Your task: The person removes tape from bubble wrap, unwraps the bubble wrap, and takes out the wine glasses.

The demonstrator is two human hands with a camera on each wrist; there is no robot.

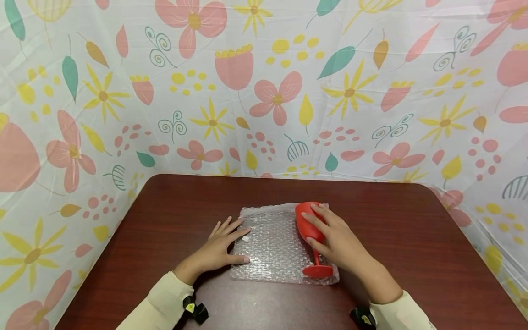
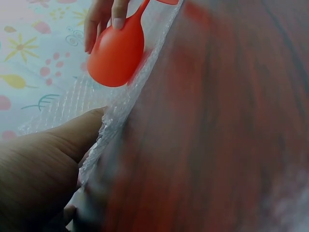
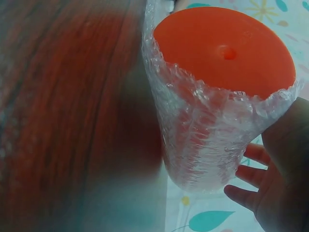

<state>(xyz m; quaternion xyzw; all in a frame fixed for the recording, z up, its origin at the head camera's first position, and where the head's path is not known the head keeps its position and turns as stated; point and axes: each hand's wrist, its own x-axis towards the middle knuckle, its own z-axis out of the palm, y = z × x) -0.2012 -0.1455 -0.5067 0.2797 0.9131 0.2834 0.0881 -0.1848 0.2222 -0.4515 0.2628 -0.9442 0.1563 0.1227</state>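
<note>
A red goblet [image 1: 305,230] lies on its side near the right edge of a clear bubble wrap sheet [image 1: 270,250], its foot facing the near side. My right hand [image 1: 344,240] grips the goblet's bowl from the right, the thumb on its near side and the fingers over its top. The left wrist view shows this bowl [image 2: 116,60] in that grip. In the right wrist view, the foot's round underside [image 3: 212,41] faces the camera and bubble wrap [image 3: 203,140] curves around the body. My left hand [image 1: 214,251] rests with spread fingers on the sheet's left edge.
The dark red-brown wooden table [image 1: 198,197] has rounded far corners. A white cloth [image 1: 255,137] printed with flowers and leaves hangs behind it and along both sides. Black cameras are strapped at both wrists, over cream sleeves [image 1: 158,300].
</note>
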